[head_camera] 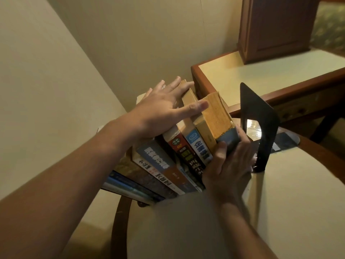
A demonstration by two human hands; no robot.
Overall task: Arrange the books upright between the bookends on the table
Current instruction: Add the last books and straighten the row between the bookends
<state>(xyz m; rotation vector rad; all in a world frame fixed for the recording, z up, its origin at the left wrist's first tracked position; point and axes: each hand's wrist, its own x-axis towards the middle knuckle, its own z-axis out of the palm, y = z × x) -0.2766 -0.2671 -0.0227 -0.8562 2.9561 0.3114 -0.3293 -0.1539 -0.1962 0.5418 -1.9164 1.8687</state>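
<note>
Item 1. Left hand (pixel 162 109): palm down, fingers (pixel 172 84) straight and spread, pressing on the top edges of the books. It grips nothing.

Item 2. Row of books (pixel 158 165): under and below those fingers, spines toward the onlooker, packed together on the table (pixel 289 202). Most of the row stands on edge; the volumes farthest left of the fingers look tilted over. Any bookend at that end is hidden from here.

Item 3. Blue-spined book (pixel 216 116): last in the row, yellowed page edges on top, touching its neighbour and not quite upright.

Item 4. Right hand (pixel 227 169): fingers (pixel 242 136) and thumb curled round the blue spine, holding it from below.

Item 5. Black bookend (pixel 261 128): upright on the table, just right of the right-hand fingers, with a gap between it and the held book.

Item 6. Side desk (pixel 280 71) and wooden cabinet (pixel 276 28): well beyond the fingers, no part in the work.

Status, as judged: gathering is largely done. Left to do: square the row upright, seat the last book, and close the gap so the bookend bears on it.
</note>
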